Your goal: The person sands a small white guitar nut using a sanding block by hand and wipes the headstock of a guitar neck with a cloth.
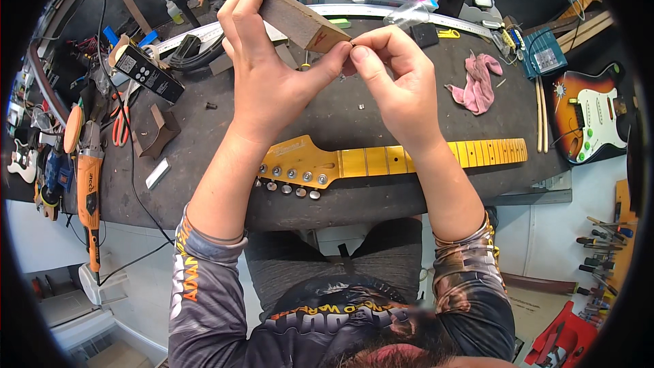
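My left hand point(262, 82) holds a wooden block point(303, 19) up over the bench, its thumb under the near end and its fingers along the left side. The block is brown, with a red mark on the paler end. At the block's near right corner, my right hand point(403, 85) is closed in a pinch, touching the left thumb. Whatever sits between its thumb and forefinger is too small to make out. Below my hands a maple guitar neck point(436, 157) lies across the bench, its headstock point(296, 157) with tuners to the left, partly behind my forearms.
On the right are a pink cloth point(477, 83) and a sunburst guitar body point(594, 114). An orange power tool point(89, 184) and red-handled pliers point(121, 126) lie left, near a black box point(151, 71). A dark cable point(133, 184) crosses the bench's left side. Assorted tools crowd the back.
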Demonstrator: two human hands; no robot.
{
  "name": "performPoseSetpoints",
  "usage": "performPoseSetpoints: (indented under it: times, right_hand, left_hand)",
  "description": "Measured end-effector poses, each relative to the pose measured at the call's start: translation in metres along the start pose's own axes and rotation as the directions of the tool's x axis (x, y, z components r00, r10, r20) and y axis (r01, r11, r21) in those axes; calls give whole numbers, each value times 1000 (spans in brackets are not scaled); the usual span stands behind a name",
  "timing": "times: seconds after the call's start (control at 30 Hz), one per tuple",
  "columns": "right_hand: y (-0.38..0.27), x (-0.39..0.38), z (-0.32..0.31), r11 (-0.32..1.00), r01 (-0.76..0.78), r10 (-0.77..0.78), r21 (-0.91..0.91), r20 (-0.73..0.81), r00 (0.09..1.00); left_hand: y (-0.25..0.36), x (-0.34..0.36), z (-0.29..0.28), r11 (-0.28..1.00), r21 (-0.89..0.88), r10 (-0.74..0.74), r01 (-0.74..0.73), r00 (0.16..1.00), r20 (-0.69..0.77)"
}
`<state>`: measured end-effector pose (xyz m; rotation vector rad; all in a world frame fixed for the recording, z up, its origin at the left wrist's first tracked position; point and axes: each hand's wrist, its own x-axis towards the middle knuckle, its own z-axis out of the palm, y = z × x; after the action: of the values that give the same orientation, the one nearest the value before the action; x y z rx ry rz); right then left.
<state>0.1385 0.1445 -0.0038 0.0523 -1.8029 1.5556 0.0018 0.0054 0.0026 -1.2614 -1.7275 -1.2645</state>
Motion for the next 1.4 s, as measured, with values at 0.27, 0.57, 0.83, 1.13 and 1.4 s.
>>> performPoseSetpoints:
  times: [0.27,0.57,0.83,1.13,1.4]
  right_hand:
    - [-2,5,-10,987,-97,93,130,41,995]
    - [2,0,-2,950,-57,40,308,61,997]
    - [5,2,-1,923,-75,29,378,126,992]
    - [10,2,-3,939,-47,8,342,117,993]
    - [9,2,0,922,-38,-28,386,164,986]
  left_hand:
    - [6,5,0,893,-362,-267,267,962,52]
    - [12,-3,4,903,-302,306,-306,951,-50]
    - [2,1,-1,907,-291,279,-304,952,-127]
    - [-1,-3,-4,921,-386,-61,48,998,-21]
    - [-24,-4,-1,952,-287,-124,108,992,-38]
